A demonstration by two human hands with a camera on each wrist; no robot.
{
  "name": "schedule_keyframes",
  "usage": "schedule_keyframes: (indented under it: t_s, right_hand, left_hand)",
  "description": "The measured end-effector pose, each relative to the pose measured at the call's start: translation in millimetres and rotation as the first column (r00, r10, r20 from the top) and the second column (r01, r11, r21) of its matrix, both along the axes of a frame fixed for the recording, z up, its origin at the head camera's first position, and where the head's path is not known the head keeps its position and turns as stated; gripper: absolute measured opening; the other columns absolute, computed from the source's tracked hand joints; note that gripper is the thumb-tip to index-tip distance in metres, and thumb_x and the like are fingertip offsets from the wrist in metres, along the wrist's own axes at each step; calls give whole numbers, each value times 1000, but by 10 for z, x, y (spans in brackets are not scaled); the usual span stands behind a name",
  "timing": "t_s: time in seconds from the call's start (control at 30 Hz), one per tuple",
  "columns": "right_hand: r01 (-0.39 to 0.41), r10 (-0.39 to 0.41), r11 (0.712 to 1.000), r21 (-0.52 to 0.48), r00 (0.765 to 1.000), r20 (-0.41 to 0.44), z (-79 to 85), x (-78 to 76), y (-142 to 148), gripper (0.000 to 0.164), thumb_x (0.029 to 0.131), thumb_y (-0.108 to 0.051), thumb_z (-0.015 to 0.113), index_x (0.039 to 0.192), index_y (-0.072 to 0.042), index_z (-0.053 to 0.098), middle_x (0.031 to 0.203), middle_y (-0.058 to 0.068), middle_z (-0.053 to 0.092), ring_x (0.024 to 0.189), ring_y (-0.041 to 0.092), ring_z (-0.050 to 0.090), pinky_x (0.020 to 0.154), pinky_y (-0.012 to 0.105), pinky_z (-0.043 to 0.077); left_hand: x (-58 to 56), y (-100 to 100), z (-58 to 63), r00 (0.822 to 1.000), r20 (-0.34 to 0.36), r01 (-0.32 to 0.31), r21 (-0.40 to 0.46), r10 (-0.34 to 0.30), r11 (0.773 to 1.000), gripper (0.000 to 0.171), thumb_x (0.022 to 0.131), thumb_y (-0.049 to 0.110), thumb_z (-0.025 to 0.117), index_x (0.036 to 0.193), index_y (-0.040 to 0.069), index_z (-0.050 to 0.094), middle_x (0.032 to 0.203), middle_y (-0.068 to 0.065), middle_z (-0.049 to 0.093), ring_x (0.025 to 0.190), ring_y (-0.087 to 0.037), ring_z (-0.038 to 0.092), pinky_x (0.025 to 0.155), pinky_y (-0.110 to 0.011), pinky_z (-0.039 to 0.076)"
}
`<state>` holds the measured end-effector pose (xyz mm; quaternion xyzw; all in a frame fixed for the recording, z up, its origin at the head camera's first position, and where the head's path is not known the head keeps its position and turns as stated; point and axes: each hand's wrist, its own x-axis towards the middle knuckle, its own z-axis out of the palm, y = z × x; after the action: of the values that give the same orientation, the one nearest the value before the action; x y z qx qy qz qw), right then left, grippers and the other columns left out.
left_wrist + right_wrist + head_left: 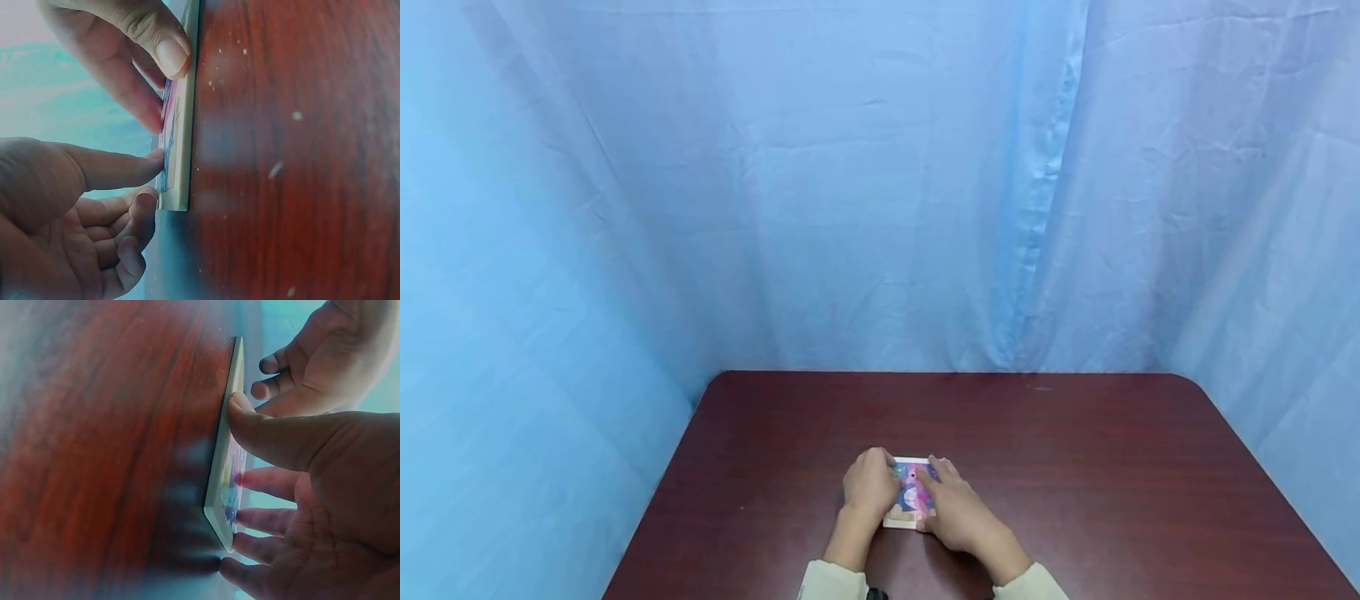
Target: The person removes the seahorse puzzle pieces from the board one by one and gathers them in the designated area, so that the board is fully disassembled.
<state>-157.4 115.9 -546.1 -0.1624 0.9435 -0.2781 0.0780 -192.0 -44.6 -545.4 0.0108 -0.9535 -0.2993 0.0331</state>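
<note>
A small, flat picture board (911, 498) with a pale border and a pink, purple and blue print lies on the table, between both hands. My left hand (868, 483) holds its left side. In the left wrist view, that thumb (128, 167) presses on the printed face, while the other fingers curl by the edge. From the right, my right hand (961, 513) rests over the board with spread fingers. Its thumb (269, 428) touches the near border in the right wrist view, and several fingertips meet the print and far right edge. The hands cover parts of the picture.
The dark reddish-brown table (1075, 467) has rounded far corners and small pale specks on its top. Light blue curtains (865, 208) hang behind it and along both sides. Pale sleeve cuffs (833, 581) show at the bottom of the head view.
</note>
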Motion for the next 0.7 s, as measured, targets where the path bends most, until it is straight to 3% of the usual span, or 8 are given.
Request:
schedule_keyframes:
  t_s: [0.23, 0.47, 0.7]
  right_hand:
    - [-8, 8, 999, 39, 1000, 4, 1, 8, -7, 70, 83, -14, 85, 146, 3, 58, 163, 31, 40, 154, 53, 35, 120, 67, 36]
    - [-19, 19, 999, 46, 1000, -7, 41, 26, -10, 70, 85, -16, 84, 146, 4, 58, 163, 32, 40, 154, 53, 35, 121, 66, 36]
    - [-18, 19, 997, 70, 1000, -12, 61, 17, 1, 69, 85, -18, 84, 145, 4, 58, 162, 32, 41, 154, 52, 36, 120, 65, 37]
  left_hand:
    - [13, -4, -11, 1000, 15, 5, 21, -6, 1000, 27, 76, 8, 90, 94, 3, 70, 91, -11, 71, 86, -30, 70, 82, -46, 58]
    - [14, 6, -10, 1000, 9, 11, 31, -11, 999, 29, 73, 1, 84, 97, 3, 67, 96, -13, 64, 87, -33, 69, 84, -49, 58]
    - [9, 17, 17, 999, -11, 31, 51, -30, 998, 35, 72, -3, 83, 96, 6, 59, 86, -11, 65, 79, -29, 66, 74, -47, 54]
